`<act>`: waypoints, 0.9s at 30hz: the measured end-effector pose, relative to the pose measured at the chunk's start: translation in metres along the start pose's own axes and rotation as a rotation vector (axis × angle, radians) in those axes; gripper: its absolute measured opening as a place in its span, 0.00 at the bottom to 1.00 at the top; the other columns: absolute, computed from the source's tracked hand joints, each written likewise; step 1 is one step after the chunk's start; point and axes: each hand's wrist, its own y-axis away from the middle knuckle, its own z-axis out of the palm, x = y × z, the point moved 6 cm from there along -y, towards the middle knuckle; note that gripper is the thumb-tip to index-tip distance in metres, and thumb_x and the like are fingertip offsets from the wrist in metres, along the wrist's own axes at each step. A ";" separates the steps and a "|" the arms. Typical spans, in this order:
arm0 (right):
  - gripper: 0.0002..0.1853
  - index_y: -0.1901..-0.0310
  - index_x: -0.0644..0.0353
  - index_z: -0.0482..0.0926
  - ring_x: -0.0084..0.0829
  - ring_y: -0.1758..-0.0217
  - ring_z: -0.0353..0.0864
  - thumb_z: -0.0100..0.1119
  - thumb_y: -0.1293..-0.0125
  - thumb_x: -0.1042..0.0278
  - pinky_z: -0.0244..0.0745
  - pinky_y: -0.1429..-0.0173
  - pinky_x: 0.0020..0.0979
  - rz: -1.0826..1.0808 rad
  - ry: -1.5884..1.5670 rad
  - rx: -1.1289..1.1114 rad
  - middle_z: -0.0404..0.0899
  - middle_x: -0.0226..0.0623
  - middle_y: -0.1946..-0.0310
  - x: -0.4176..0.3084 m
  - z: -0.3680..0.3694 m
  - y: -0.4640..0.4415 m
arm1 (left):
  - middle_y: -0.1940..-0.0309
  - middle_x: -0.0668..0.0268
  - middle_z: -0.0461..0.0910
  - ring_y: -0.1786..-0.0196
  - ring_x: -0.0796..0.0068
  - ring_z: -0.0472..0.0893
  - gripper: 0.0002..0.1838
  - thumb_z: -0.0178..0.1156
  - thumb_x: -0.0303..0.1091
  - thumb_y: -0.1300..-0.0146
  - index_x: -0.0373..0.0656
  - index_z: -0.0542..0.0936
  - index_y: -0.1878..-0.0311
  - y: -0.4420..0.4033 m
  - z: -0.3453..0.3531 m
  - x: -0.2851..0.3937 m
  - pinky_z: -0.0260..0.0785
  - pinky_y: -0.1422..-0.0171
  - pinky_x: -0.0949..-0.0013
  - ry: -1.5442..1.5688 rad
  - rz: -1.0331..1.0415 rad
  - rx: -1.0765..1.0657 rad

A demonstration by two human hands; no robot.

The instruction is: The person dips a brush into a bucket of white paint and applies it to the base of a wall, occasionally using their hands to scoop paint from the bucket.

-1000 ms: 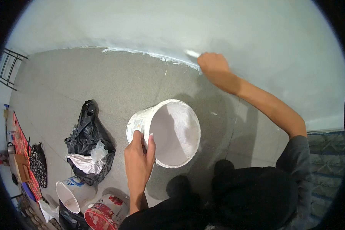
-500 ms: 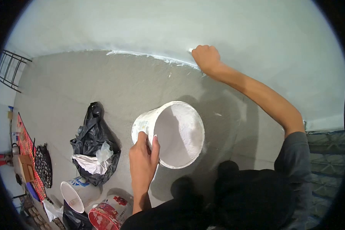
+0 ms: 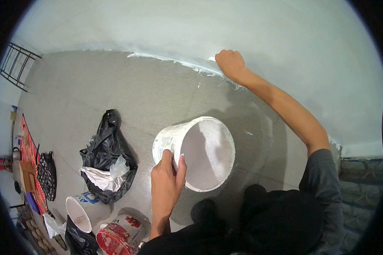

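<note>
My left hand (image 3: 168, 180) grips the rim of a white bucket (image 3: 168, 138), fingers outside and thumb at the edge. The bucket is tilted, its mouth facing right, and its inside is coated white. Up at the wall (image 3: 166, 25), my right hand (image 3: 230, 63) is closed in a fist around something whose small white end (image 3: 212, 58) shows beside the knuckles; the rest is hidden. White, rough-edged material (image 3: 191, 66) runs along the line where wall meets floor.
On the floor (image 3: 72, 85) lies a black plastic bag (image 3: 108, 140) with white cloth. Another white bucket (image 3: 78, 214) and a red-and-white bucket (image 3: 119, 236) stand lower left. A black rack (image 3: 19, 63) is at far left.
My right hand first shifted left along the wall, and the white piece beside it shows less than a second ago. My left hand keeps its grip on the bucket, which sits slightly lower right in view.
</note>
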 end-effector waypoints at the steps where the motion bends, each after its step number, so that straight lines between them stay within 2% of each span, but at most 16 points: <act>1: 0.04 0.72 0.56 0.81 0.32 0.63 0.83 0.62 0.52 0.76 0.77 0.67 0.30 0.003 0.002 0.008 0.81 0.36 0.70 -0.002 -0.012 -0.002 | 0.87 0.55 0.64 0.85 0.70 0.63 0.12 0.54 0.29 0.37 0.33 0.65 0.72 -0.001 0.000 0.000 0.58 0.78 0.66 -0.004 0.010 0.005; 5: 0.04 0.74 0.57 0.81 0.32 0.64 0.83 0.63 0.53 0.77 0.76 0.69 0.31 0.039 -0.019 0.007 0.81 0.36 0.71 -0.014 -0.057 0.000 | 0.87 0.56 0.64 0.85 0.70 0.63 0.12 0.54 0.30 0.37 0.34 0.65 0.72 -0.001 -0.001 -0.003 0.58 0.78 0.66 -0.001 0.011 0.006; 9: 0.03 0.74 0.56 0.81 0.33 0.64 0.83 0.61 0.50 0.75 0.76 0.68 0.32 -0.039 -0.041 0.051 0.81 0.36 0.72 -0.024 -0.061 0.004 | 0.87 0.56 0.64 0.85 0.70 0.63 0.12 0.54 0.30 0.37 0.33 0.65 0.72 -0.002 -0.002 -0.006 0.58 0.78 0.66 0.018 -0.002 0.013; 11: 0.03 0.74 0.55 0.82 0.34 0.64 0.84 0.59 0.49 0.75 0.77 0.67 0.33 -0.109 -0.050 0.061 0.81 0.36 0.71 -0.033 -0.043 0.010 | 0.87 0.56 0.64 0.85 0.70 0.63 0.12 0.54 0.29 0.37 0.33 0.65 0.72 -0.001 -0.002 -0.006 0.57 0.78 0.66 0.002 0.009 0.014; 14: 0.04 0.71 0.59 0.81 0.38 0.65 0.82 0.56 0.47 0.74 0.77 0.65 0.38 -0.141 -0.059 -0.060 0.80 0.40 0.71 -0.031 0.021 0.010 | 0.87 0.56 0.64 0.85 0.70 0.64 0.12 0.54 0.29 0.38 0.34 0.65 0.72 0.000 -0.004 -0.004 0.57 0.78 0.66 -0.002 0.012 0.020; 17: 0.05 0.70 0.59 0.81 0.39 0.64 0.82 0.55 0.47 0.75 0.77 0.64 0.39 -0.025 -0.054 -0.132 0.80 0.41 0.71 -0.002 0.027 0.006 | 0.87 0.55 0.63 0.85 0.70 0.64 0.12 0.54 0.29 0.38 0.34 0.65 0.72 0.000 -0.004 -0.003 0.57 0.78 0.66 -0.001 0.021 0.027; 23: 0.05 0.71 0.63 0.79 0.40 0.65 0.81 0.53 0.44 0.74 0.77 0.64 0.38 -0.003 0.013 -0.022 0.79 0.44 0.72 0.028 -0.050 0.022 | 0.88 0.55 0.63 0.86 0.69 0.63 0.12 0.54 0.29 0.37 0.34 0.65 0.72 0.001 -0.003 -0.004 0.57 0.79 0.65 0.002 0.020 0.023; 27: 0.09 0.73 0.64 0.77 0.44 0.68 0.80 0.54 0.40 0.68 0.74 0.67 0.41 0.160 -0.137 0.173 0.78 0.47 0.73 0.058 -0.119 0.080 | 0.88 0.54 0.63 0.86 0.70 0.63 0.12 0.54 0.29 0.37 0.34 0.65 0.72 0.002 -0.004 -0.001 0.57 0.79 0.65 0.003 0.040 0.036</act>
